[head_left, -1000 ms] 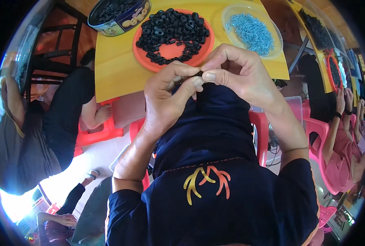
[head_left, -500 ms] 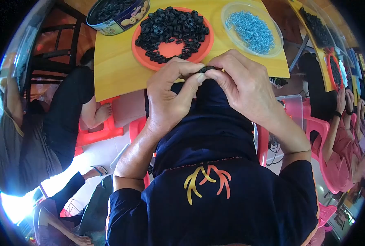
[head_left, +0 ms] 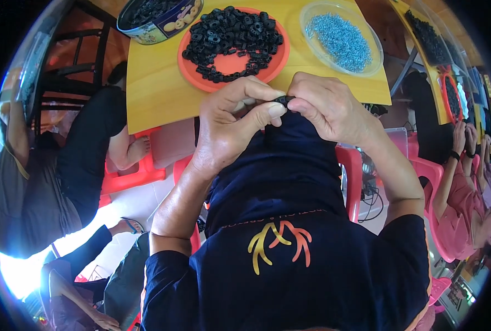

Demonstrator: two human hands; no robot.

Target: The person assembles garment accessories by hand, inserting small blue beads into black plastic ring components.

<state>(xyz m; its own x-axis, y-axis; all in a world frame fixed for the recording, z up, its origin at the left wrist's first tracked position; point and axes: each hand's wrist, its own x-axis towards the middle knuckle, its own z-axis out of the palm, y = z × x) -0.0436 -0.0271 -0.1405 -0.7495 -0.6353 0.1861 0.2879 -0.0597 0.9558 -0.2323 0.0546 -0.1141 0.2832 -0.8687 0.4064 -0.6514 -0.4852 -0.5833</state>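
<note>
Between my fingertips, just off the near edge of the yellow table, is a small black plastic part [head_left: 282, 100]. My left hand [head_left: 231, 118] pinches it between thumb and forefinger. From the other side my right hand [head_left: 333, 110] grips it too, with thumb and curled fingers. Just beyond, an orange-red plate [head_left: 189, 74] carries a heap of small black ring-like parts [head_left: 231, 36]. To its right stands a clear round tub [head_left: 379, 60] of small shiny blue-silver pieces [head_left: 342, 44]. Fine detail of the held part is hidden by my fingers.
A round tin [head_left: 151, 36] with black parts inside stands at the table's far left. The yellow table [head_left: 151, 94] ends just before my hands. People sit on both sides; a red stool [head_left: 135, 176] and a pink chair [head_left: 430, 171] flank me.
My hands have turned slightly, and the right one has come lower and folded its fingers in. The black part stays pinched between them. The plate and tub look unchanged.
</note>
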